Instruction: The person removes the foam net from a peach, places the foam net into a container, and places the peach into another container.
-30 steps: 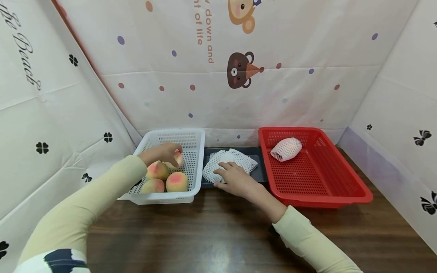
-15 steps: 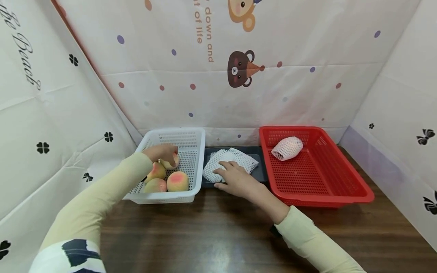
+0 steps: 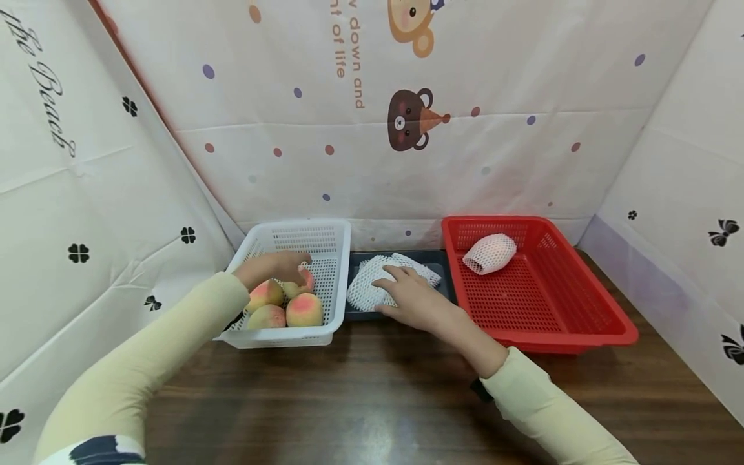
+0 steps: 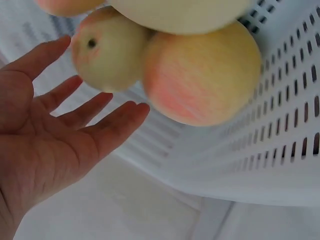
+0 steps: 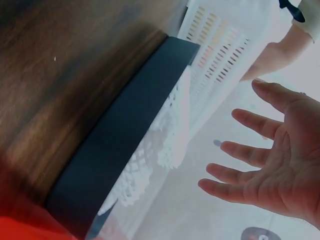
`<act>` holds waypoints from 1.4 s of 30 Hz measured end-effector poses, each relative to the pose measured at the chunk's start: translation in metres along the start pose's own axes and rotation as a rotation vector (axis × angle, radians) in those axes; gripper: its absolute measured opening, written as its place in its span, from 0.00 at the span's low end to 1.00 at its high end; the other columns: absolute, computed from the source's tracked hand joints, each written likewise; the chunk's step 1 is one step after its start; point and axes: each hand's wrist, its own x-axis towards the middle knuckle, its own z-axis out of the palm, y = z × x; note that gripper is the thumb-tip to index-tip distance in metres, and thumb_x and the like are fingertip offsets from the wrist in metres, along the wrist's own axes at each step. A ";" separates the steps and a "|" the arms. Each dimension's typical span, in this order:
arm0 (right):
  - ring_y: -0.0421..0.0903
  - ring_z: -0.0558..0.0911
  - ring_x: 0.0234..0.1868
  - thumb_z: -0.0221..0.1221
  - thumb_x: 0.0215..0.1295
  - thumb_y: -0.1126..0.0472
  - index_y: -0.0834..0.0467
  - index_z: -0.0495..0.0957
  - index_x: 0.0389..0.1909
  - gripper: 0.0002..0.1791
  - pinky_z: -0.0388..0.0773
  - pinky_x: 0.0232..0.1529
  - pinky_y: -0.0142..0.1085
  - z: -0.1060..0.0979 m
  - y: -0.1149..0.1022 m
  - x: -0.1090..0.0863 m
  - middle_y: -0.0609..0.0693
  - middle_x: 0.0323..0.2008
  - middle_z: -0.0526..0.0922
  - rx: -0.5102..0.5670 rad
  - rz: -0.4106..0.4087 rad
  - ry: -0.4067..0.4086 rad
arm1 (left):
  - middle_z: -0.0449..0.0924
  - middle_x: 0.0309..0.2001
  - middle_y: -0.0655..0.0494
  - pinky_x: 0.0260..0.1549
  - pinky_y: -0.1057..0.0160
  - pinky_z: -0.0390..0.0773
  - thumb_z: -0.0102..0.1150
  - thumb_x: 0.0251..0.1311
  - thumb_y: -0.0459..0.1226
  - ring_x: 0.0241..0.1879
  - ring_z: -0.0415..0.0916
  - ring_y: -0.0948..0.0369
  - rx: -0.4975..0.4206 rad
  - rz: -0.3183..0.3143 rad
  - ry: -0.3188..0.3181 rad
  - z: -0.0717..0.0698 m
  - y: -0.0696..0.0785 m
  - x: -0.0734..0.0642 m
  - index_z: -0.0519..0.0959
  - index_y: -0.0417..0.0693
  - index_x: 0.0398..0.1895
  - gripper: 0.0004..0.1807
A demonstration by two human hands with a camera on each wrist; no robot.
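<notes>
My left hand [image 3: 274, 266] is over the far part of the white basket [image 3: 345, 278], which holds several peaches [image 3: 304, 310]. In the left wrist view, that hand [image 4: 60, 125] has its fingers spread beside a pale peach [image 4: 112, 57] with a dark stem dimple; whether the fingertips touch it I cannot tell. A larger peach [image 4: 200, 75] lies against it. My right hand [image 3: 415, 300] hovers with fingers apart over the white foam net sleeves [image 3: 366, 290] in the dark tray [image 3: 444, 274]. Seen from the right wrist, this hand [image 5: 275, 155] holds nothing.
On the right stands a red basket [image 3: 523, 338] with one peach in a foam net sleeve [image 3: 490, 253] at its far left. The tray sits between both baskets on a dark wooden table [image 3: 360, 400]. Printed white cloth [image 3: 279, 181] rises behind and at the sides.
My right hand has shifted slightly right over the foam nets. My left hand has moved a little within the white basket, and the far peach under it shows differently.
</notes>
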 end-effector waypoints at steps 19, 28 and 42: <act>0.67 0.65 0.71 0.67 0.65 0.51 0.57 0.76 0.67 0.31 0.64 0.68 0.65 -0.038 0.035 -0.043 0.66 0.71 0.68 -0.018 0.036 0.128 | 0.73 0.66 0.44 0.62 0.49 0.75 0.59 0.68 0.35 0.63 0.73 0.50 -0.115 0.311 0.399 0.040 0.105 -0.072 0.71 0.44 0.69 0.26; 0.70 0.64 0.69 0.70 0.61 0.51 0.56 0.74 0.68 0.35 0.74 0.59 0.66 -0.048 0.053 -0.060 0.66 0.72 0.65 0.003 0.137 0.120 | 0.74 0.67 0.45 0.66 0.50 0.72 0.60 0.69 0.36 0.68 0.70 0.52 -0.224 0.381 0.435 0.055 0.130 -0.084 0.71 0.43 0.68 0.25; 0.72 0.61 0.69 0.70 0.62 0.51 0.56 0.71 0.70 0.37 0.68 0.58 0.73 -0.055 0.075 -0.081 0.66 0.72 0.63 -0.015 0.233 0.075 | 0.75 0.66 0.51 0.69 0.53 0.68 0.58 0.71 0.39 0.69 0.68 0.56 -0.291 0.470 0.445 0.072 0.149 -0.081 0.72 0.44 0.68 0.24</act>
